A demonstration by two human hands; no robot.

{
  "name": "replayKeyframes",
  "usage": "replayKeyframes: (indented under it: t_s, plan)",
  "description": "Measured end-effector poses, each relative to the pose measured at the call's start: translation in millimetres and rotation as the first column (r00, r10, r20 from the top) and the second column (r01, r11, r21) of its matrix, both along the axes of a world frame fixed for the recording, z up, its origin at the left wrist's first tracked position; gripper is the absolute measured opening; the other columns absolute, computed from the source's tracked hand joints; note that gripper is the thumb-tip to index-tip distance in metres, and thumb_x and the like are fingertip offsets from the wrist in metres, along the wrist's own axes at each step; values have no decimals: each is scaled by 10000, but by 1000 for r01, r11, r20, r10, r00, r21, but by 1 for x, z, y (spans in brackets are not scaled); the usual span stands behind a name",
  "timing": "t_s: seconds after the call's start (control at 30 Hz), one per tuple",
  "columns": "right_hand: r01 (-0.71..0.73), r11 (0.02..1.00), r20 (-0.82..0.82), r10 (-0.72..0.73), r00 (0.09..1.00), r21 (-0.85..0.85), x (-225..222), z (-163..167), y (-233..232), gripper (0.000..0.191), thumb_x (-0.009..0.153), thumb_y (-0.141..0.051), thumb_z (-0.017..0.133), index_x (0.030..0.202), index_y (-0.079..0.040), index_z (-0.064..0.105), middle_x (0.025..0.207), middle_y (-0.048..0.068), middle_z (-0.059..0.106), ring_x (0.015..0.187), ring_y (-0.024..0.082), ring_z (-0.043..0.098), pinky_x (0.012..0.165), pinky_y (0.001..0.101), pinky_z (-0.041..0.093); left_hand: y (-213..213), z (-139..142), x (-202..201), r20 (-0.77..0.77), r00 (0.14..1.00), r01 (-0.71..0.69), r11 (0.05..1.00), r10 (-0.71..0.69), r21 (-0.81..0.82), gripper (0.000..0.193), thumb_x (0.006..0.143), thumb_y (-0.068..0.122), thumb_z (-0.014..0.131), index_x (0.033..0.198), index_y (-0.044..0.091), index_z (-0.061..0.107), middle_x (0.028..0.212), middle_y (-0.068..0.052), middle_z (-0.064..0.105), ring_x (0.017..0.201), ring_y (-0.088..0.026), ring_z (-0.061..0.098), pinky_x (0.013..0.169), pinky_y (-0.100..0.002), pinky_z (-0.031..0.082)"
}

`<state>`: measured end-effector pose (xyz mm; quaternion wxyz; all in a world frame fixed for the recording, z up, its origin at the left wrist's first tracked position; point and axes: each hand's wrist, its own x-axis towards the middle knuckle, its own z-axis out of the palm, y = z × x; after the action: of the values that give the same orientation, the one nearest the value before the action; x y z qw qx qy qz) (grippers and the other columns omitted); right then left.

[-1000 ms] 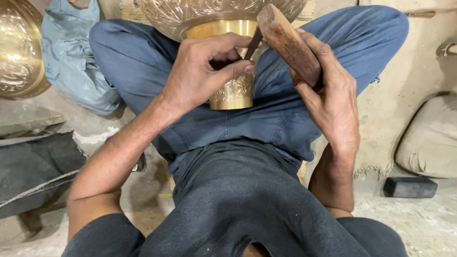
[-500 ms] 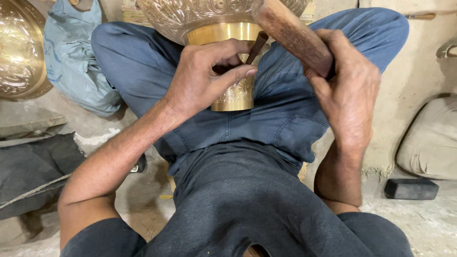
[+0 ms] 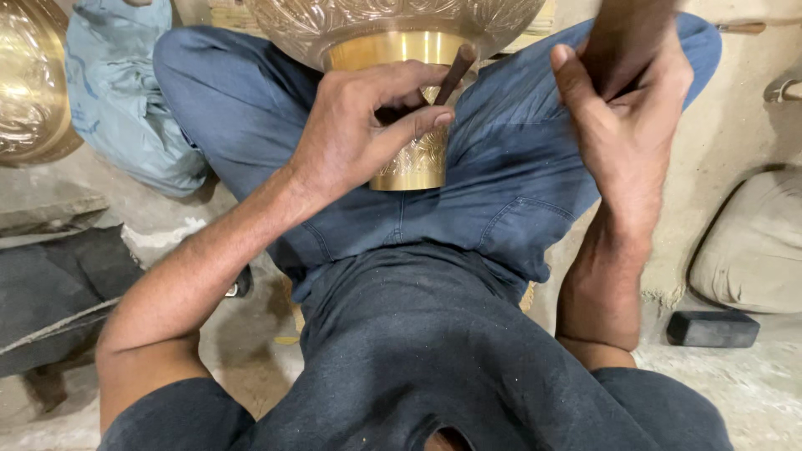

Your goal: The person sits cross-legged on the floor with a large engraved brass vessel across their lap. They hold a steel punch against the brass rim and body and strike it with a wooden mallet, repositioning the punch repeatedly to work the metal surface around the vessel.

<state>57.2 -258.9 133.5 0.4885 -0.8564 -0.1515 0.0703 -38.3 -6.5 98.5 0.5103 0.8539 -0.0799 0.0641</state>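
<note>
Dusty floor [image 3: 752,392] below; left hand [image 3: 359,134] pinches a punch [image 3: 455,73] against the brass vase [image 3: 409,167], right hand [image 3: 626,108] clenched round a blurred handle [image 3: 622,33]

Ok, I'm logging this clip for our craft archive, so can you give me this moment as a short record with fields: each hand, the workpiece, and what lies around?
left hand: pinches a thin dark punch against the brass vessel
right hand: raised, gripping a blurred wooden handle
workpiece: engraved brass vessel, its neck resting on the lap in blue trousers
left side: second brass vessel, light blue cloth
right side: beige cushion, dark block on the floor
</note>
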Motion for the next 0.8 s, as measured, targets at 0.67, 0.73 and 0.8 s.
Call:
replayKeyframes:
  t_s: [0.67, 0.73, 0.8]
  plan:
    - [-197, 923, 424, 332, 843, -331, -3, 6, 3, 366, 845, 58, 795, 1136, 26, 576, 920, 162, 668, 815, 298, 636, 783, 395, 510, 4, 6, 4, -1, 999, 33, 999, -33, 30, 324, 1004, 257, 796, 1216, 20, 734, 952, -94, 768, 792, -164, 765, 712, -301, 617]
    - [-237, 964, 331, 265, 906, -123, -4, 5, 2, 359, 940, 67, 749, 1238, 43, 549, 1012, 149, 658, 888, 244, 651, 861, 357, 519, 4, 4, 5, 21, 999, 45, 998, -46, 35, 350, 1006, 257, 792, 1252, 16, 727, 940, -91, 766, 798, -166, 766, 710, -300, 618]
    - [-213, 916, 375, 339, 863, -339, -5, 2, -1, 359, 906, 22, 811, 1168, 36, 566, 977, 153, 652, 843, 274, 656, 817, 382, 505, 4, 2, 4, 58, 997, 53, 998, -56, 45, 344, 1014, 258, 793, 1255, 21, 728, 964, -93, 767, 824, -171, 768, 730, -304, 620]
